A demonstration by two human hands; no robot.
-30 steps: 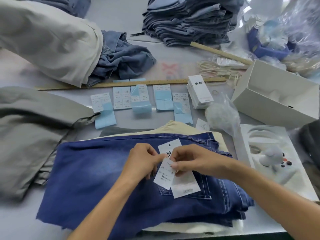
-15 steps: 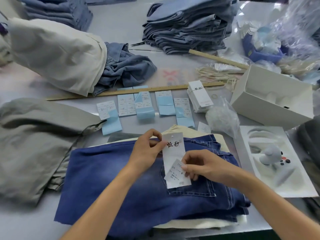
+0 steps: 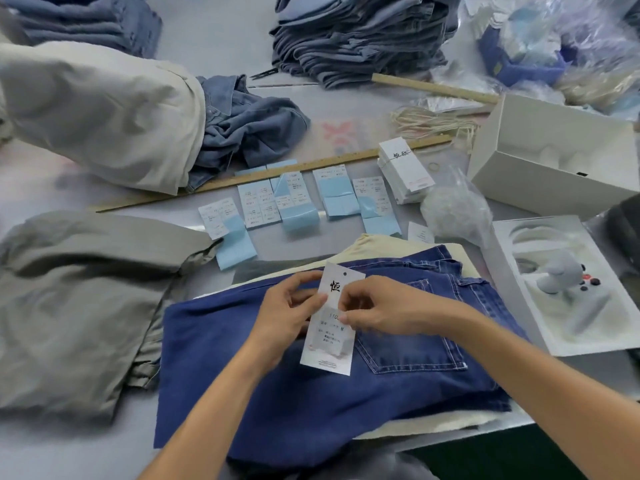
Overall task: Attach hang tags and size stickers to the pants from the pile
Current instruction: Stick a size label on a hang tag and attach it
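A white rectangular paper hang tag with black printing is held above folded dark blue denim pants at the near centre of the grey table. The left hand pinches its left edge between thumb and fingers; the right hand pinches a white size sticker against its middle. Blue-backed sticker sheets lie farther away, beside a long wooden ruler

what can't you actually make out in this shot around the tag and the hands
Head view only:
- Small print on the white paper hang tag: blurred; right hand covers part.
- Size sticker's edges on it: indistinct.
- Cream trousers: mostly hidden under the dark blue denim jeans.
- Left hand fingertips: behind the tag.
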